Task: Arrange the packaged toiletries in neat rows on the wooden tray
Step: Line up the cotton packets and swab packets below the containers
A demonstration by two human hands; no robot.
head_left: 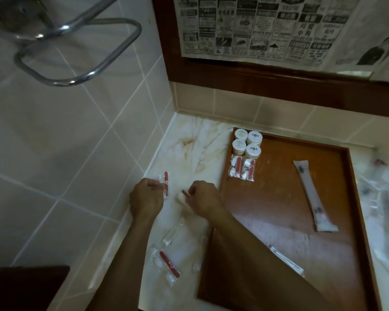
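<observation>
A: Nearest the lens: loose packets (169, 269) on the counter (195, 140), left of the tray (279, 198). Not placed yet.

B: Count?

A: One red-strip packet, two or three swab packs (173, 232); blurred, can't tell exactly.

B: Hands?

A: Left hand (145, 198) pinching a red-strip packet (166, 186) just above the counter. Right hand (203, 198) curled round a small white packet (182, 199); contents too blurred to name. Both over the counter, just off the tray's left edge.

B: Tray status?

A: Back-left corner done: four round white jars (247, 143) in a two-by-two block, two red-strip packets (241, 168) side by side right in front. Neat so far.

B: Rest of tray?

A: Long pale sachet (312, 196) lying diagonal mid-right, not aligned. Thin wrapped stick (285, 259) skewed near the front. Probably need straightening.

B: Other side?

A: More clear wrappers (382, 198) on the counter right of the tray, smeared.

B: Progress?

A: Roughly a third, judging by layout. Two short rows set, two packets in hand, most stock outside.
</observation>
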